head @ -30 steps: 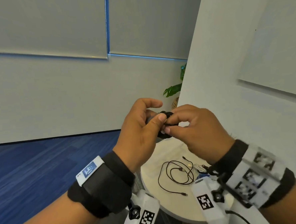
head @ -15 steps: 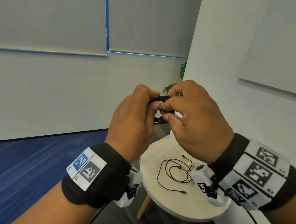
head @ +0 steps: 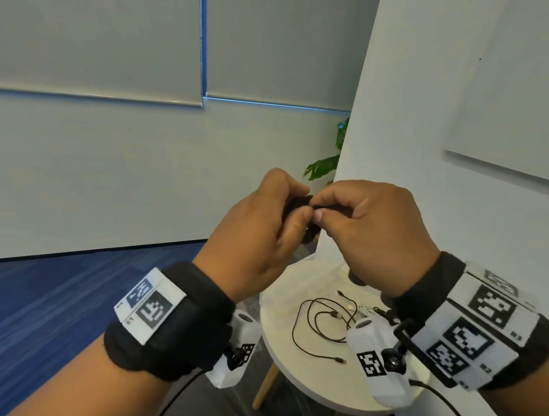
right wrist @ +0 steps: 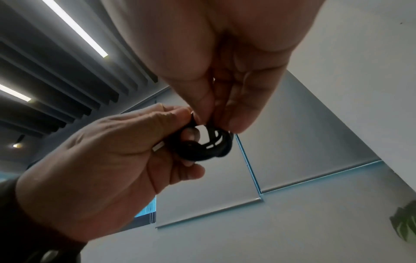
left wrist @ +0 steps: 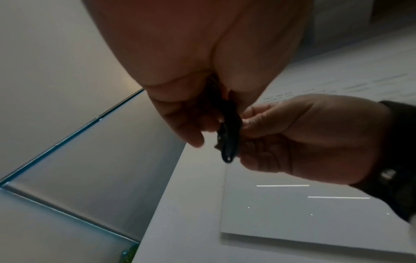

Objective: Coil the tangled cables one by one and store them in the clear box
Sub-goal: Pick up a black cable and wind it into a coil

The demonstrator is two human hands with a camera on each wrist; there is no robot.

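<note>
A small black cable coil (head: 302, 204) is held up in the air between both hands, above the round white table (head: 309, 385). My left hand (head: 296, 213) grips the coil with its thumb and curled fingers. My right hand (head: 321, 213) pinches the coil's near side. In the right wrist view the coil (right wrist: 202, 144) shows as a ring with a silver plug (right wrist: 158, 147) sticking out by the left hand (right wrist: 112, 160). The left wrist view shows the coil (left wrist: 228, 135) edge-on between the two hands. A loose black cable (head: 322, 324) lies tangled on the table. A faint clear box shape (head: 291, 287) sits at the table's far side.
A white partition wall (head: 455, 132) stands close on the right, against the table. A green plant (head: 325, 166) shows behind it. Blue carpet (head: 63, 301) covers the floor to the left. More small cable ends (head: 366, 311) lie by my right wrist camera.
Both hands have lifted the coil a little higher over the table and stay pressed together. The fingers have shifted round the coil, and my left wrist has turned.
</note>
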